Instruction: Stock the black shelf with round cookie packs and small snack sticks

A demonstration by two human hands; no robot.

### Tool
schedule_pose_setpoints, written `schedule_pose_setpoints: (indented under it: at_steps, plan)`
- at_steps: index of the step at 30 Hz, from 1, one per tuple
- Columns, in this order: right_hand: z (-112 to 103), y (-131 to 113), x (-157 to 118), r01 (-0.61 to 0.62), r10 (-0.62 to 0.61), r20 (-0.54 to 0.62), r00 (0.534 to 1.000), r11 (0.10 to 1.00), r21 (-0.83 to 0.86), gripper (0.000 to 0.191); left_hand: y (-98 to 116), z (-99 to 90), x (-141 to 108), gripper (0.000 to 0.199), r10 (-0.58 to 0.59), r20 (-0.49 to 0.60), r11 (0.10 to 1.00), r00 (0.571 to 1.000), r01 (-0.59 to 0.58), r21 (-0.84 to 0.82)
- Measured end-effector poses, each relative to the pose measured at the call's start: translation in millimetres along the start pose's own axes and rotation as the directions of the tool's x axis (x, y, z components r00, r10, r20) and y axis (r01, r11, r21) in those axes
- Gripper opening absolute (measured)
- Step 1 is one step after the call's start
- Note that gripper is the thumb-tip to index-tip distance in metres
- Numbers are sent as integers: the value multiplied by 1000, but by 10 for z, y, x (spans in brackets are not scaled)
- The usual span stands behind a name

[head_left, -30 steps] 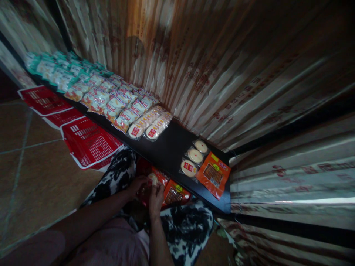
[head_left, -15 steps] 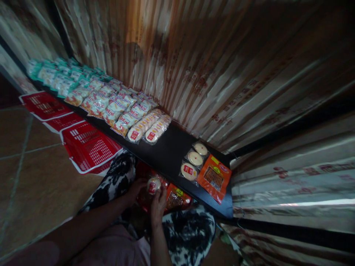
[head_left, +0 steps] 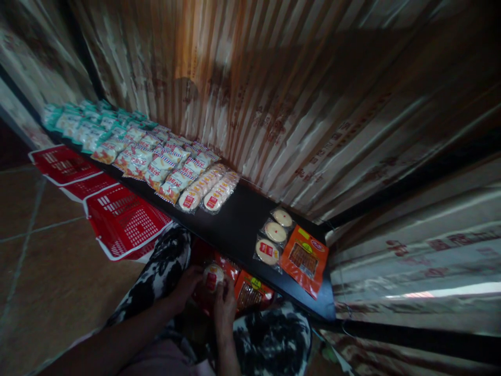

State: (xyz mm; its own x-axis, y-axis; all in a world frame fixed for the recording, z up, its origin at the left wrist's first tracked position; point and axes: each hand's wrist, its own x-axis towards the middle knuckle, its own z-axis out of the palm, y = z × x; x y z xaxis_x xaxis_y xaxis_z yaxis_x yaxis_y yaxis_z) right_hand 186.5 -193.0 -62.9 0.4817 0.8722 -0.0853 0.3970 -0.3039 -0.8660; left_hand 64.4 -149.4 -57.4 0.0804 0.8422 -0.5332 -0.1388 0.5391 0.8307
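Between my two hands is a round pale packet with a red label (head_left: 212, 278), above a red container at my lap. My left hand (head_left: 187, 286) holds its left edge and my right hand (head_left: 225, 301) grips its lower right edge. Beside my right hand lies an orange packet (head_left: 250, 291) of brown sticks. On the black shelf (head_left: 245, 214), three round pale packets (head_left: 267, 251) form a row next to another orange packet (head_left: 304, 258). Two rows of stacked round packets (head_left: 213, 201) lie further left.
White and orange bags (head_left: 135, 161) and green-edged bags (head_left: 90, 133) fill the shelf's left part. Red baskets (head_left: 127, 222) stand on the tiled floor at left. A pleated curtain (head_left: 274, 104) hangs behind the shelf, and a dark bar (head_left: 415, 177) crosses at right.
The view has shifted, so the shelf and its goods sit slightly lower in the picture. Both hands still hold the round packet.
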Motion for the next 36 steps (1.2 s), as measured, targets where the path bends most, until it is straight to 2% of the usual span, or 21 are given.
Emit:
schedule_pose_setpoints:
  at_steps: [6, 11, 18, 23, 28, 31, 36]
  plan:
    - [-62, -113, -63, 38, -39, 32, 999, 999, 7, 45, 12, -61, -34, 20, 69, -42, 994, 997, -65, 90]
    - [-102, -221, -124, 61, -63, 44, 997, 997, 43, 49, 181, -57, -167, 19, 181, -74, 972, 981, -167, 167]
    - [-48, -273, -157, 98, -100, 46, 994, 994, 45, 51, 348, -103, -323, 25, 265, -96, 944, 959, -238, 228]
    - [-2, -256, -146, 108, -109, 34, 993, 994, 35, 53, 406, -104, -332, 26, 276, -87, 933, 957, -245, 262]
    - [4, -328, -143, 148, -148, -9, 989, 984, 95, 42, 465, -108, -333, 27, 298, -102, 911, 949, -251, 328]
    - [-34, -431, -126, 161, -166, 32, 986, 979, 121, 41, 519, -122, -346, 26, 318, -106, 894, 942, -261, 364]
    - [-98, -592, -47, 167, -171, 82, 982, 985, 46, 45, 623, -135, -353, 26, 381, -97, 860, 919, -314, 402]
